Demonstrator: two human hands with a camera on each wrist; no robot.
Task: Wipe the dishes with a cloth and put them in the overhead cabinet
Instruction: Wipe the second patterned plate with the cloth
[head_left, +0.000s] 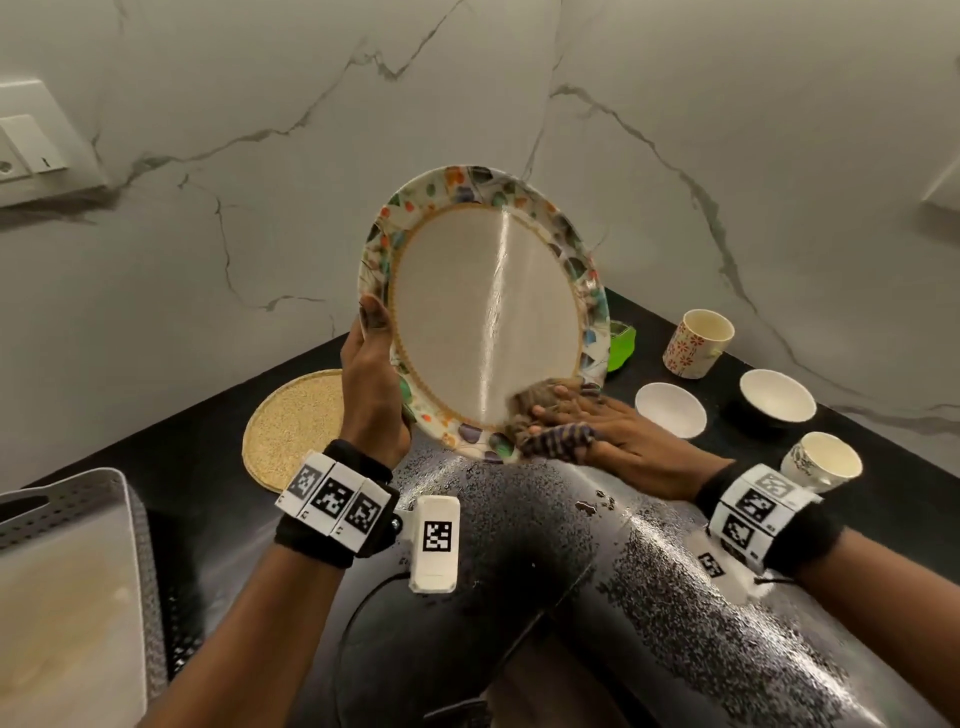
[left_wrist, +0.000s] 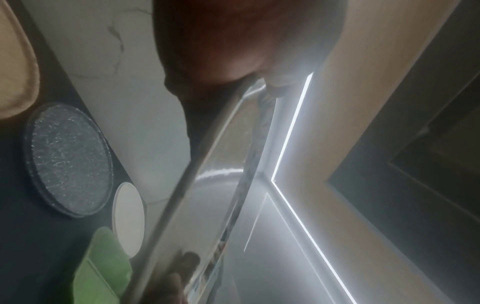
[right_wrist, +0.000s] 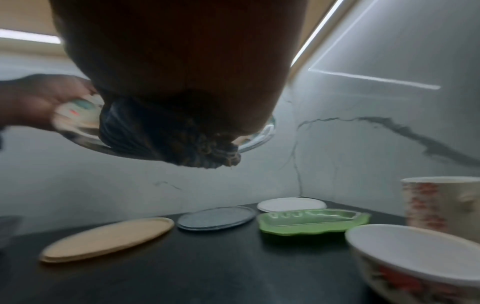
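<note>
A round plate (head_left: 483, 322) with a white centre and a leafy coloured rim stands tilted on edge above the black counter. My left hand (head_left: 374, 364) grips its left rim, thumb on the front face. My right hand (head_left: 597, 426) holds a bunched brown and purple striped cloth (head_left: 524, 410) against the plate's lower right rim, fingers laid over it. In the right wrist view the cloth (right_wrist: 168, 139) hangs bunched under my palm in front of the plate (right_wrist: 78, 119). The left wrist view shows the plate (left_wrist: 207, 185) edge-on. No cabinet shelf is in view.
On the counter lie a tan woven mat (head_left: 291, 426), a dark speckled plate (right_wrist: 215, 218), a white plate (right_wrist: 291, 204) and a green dish (head_left: 621, 338). Two bowls (head_left: 670, 410) (head_left: 776, 397) and two cups (head_left: 698, 343) (head_left: 821, 462) stand right. A white perforated basket (head_left: 67, 571) sits front left.
</note>
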